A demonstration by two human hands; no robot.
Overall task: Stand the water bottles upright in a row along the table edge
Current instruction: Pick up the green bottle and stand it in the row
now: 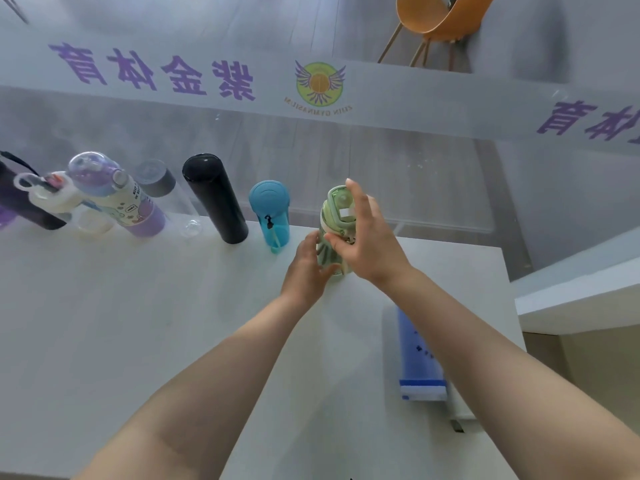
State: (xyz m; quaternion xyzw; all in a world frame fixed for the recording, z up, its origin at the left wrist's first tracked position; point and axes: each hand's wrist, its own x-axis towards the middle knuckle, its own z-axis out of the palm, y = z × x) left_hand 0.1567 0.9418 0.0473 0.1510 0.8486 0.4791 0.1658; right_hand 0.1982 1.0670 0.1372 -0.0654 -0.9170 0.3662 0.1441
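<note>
Seven bottles stand along the far edge of the white worktop (138, 323), which fills most of the view w/ a glass wall behind it carrying purple lettering (152, 72) and a round winged logo (320, 83). An orange chair (440, 19) sits beyond the glass, top right.

Next in size, a blue-and-white flat box (420, 355) lies on the worktop near the right edge, well apart from the row.

Bottles, biggest first: a black flask (214, 199) upright mid-row; a purple-and-white cartoon bottle (121, 195) w/ a clear domed lid to its left; a dark bottle (17, 199) at the far left, partly cut off by the frame; a clear bottle w/ grey cap (162, 188) between the cartoon one and the flask; a clear bottle w/ white lid (55, 199) just beside the dark one; a blue bottle (270, 213) w/ a strap, right of the flask. Last in the row is the green bottle (337, 220), upright on the worktop at the right end, near the blue one but not touching it.

Both hands are on the green bottle: left hand (306, 268) cups its lower body from the left, fingers curled round; right hand (367, 233) wraps the upper body and lid area from the right, index finger raised above the cap.
</note>
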